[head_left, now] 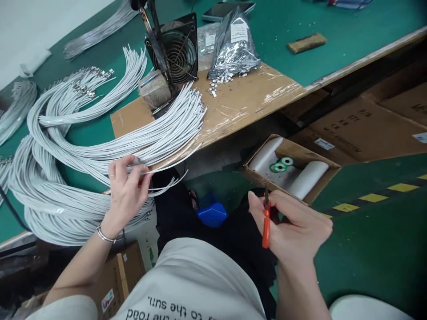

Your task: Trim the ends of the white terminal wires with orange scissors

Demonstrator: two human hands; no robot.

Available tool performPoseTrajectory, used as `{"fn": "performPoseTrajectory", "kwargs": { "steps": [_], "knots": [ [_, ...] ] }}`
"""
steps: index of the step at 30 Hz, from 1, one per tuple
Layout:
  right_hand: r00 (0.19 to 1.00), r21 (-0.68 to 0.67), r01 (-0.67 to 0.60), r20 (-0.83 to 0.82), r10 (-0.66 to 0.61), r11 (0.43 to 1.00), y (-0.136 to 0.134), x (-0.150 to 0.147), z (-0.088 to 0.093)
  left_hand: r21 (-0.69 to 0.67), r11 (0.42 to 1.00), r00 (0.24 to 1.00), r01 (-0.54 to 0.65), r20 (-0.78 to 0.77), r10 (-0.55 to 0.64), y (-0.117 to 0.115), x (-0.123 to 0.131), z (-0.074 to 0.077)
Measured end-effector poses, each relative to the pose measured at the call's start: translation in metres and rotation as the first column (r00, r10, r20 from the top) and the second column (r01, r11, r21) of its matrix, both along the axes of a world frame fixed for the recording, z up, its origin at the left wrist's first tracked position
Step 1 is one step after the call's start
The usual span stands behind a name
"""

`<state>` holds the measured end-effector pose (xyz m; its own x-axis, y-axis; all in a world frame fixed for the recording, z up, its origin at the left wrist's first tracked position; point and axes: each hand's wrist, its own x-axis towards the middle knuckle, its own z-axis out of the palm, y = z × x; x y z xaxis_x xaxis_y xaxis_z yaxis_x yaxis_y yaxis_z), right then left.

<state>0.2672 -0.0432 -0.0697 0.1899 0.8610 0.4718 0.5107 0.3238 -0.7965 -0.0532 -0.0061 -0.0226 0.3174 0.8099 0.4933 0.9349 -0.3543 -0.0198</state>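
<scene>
So I'm on the head cam here, and this looks like the sorting stage: fanning through a thick bunch of white wires [156,138] one or a few at a time, with the tool kept ready. The bunch lies in big curves on the green worktop [273,44], its loose ends spread over a sheet of cardboard [233,111] and a few strands sticking out past the near edge. My left hand [126,191] is right on the near side of that bunch, fingers curled and thumb close to the fingertips, so that grip is mostly closed and touching wires, but honestly I can't tell if a strand is really pinched. My right hand [296,226] is well apart from the wires, out over the floor, with its grip wrapped around a small red-handled tool [266,224], dark tip pointing away from me. Probably cutters or pliers; whether the tip is open, no idea from this angle. Beyond the wire ends there's a silver bag [233,53] with little metal bits [220,82] spilled in front, plus a black fan [176,55]. If I had to call it, the next move needs the left fingers to get one strand clear of its neighbours and steady near its end, then the tool brought across without snagging the others.
</scene>
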Motion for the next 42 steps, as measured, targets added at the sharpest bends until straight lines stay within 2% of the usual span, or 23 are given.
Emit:
{"fn": "performPoseTrajectory", "kwargs": {
  "steps": [2,3,4,5,7,8,9,10,12,13,14,16,18,20,23,26,37,42],
  "knots": [
    [1.0,0.005,0.0,-0.003,0.0,1.0,0.0,0.001,-0.001,0.048,0.999,0.998,0.015,0.058,-0.018,-0.005,-0.003,0.009],
    [1.0,0.003,0.0,-0.002,0.0,1.0,0.001,0.001,-0.001,0.031,0.998,0.991,0.05,0.119,-0.053,-0.008,-0.003,0.015],
    [1.0,0.0,0.0,-0.003,0.0,1.0,0.001,0.0,-0.002,-0.042,0.991,0.975,0.124,0.192,-0.114,-0.012,-0.001,0.022],
    [1.0,-0.006,-0.003,-0.007,0.003,1.0,0.001,-0.001,-0.002,-0.184,0.958,0.949,0.22,0.269,-0.166,-0.015,0.002,0.029],
    [1.0,-0.035,-0.01,-0.027,0.009,0.999,0.002,-0.005,-0.002,-0.459,0.817,0.911,0.348,0.371,-0.18,-0.019,0.013,0.04],
    [0.999,-0.049,-0.016,-0.047,0.013,0.999,0.003,-0.008,-0.002,-0.543,0.736,0.892,0.405,0.411,-0.188,-0.02,0.02,0.044],
    [0.997,-0.062,-0.023,-0.074,0.019,0.998,0.003,-0.011,-0.001,-0.622,0.629,0.869,0.466,0.457,-0.191,-0.02,0.029,0.046],
    [0.994,-0.081,-0.035,-0.107,0.026,0.996,0.003,-0.014,0.0,-0.65,0.543,0.83,0.531,0.527,-0.181,-0.019,0.039,0.048],
    [0.981,-0.125,-0.065,-0.192,0.04,0.99,0.003,-0.02,0.001,-0.697,0.428,0.783,0.576,0.62,-0.044,-0.016,0.057,0.047],
    [0.97,-0.152,-0.082,-0.238,0.044,0.985,0.003,-0.022,0.001,-0.712,0.385,0.755,0.587,0.653,0.056,-0.013,0.065,0.046],
    [0.958,-0.178,-0.097,-0.283,0.043,0.979,0.003,-0.025,0.002,-0.712,0.366,0.714,0.599,0.682,0.16,-0.011,0.071,0.044],
    [0.93,-0.209,-0.133,-0.365,0.049,0.969,0.003,-0.029,0.004,-0.692,0.363,0.6,0.625,0.722,0.343,-0.006,0.078,0.04],
    [0.899,-0.225,-0.184,-0.433,0.071,0.957,0.004,-0.033,0.005,-0.654,0.389,0.473,0.648,0.747,0.468,-0.003,0.08,0.036],
    [0.869,-0.235,-0.24,-0.485,0.101,0.942,0.005,-0.037,0.008,-0.622,0.432,0.365,0.653,0.758,0.54,-0.001,0.079,0.035],
    [0.841,-0.242,-0.299,-0.524,0.135,0.923,0.008,-0.043,0.011,-0.605,0.493,0.268,0.625,0.76,0.592,-0.001,0.075,0.034],
    [0.823,-0.231,-0.329,-0.546,0.158,0.916,0.013,-0.049,0.015,-0.602,0.511,0.242,0.614,0.759,0.604,-0.003,0.073,0.034],
    [0.828,-0.232,-0.317,-0.541,0.149,0.919,0.019,-0.058,0.02,-0.598,0.466,0.192,0.652,0.724,0.662,-0.005,0.072,0.034],
    [0.855,-0.199,-0.368,-0.456,0.246,0.908,0.019,-0.057,0.022,-0.574,0.503,0.179,0.646,0.755,0.631,-0.006,0.071,0.034]
  ]
}}
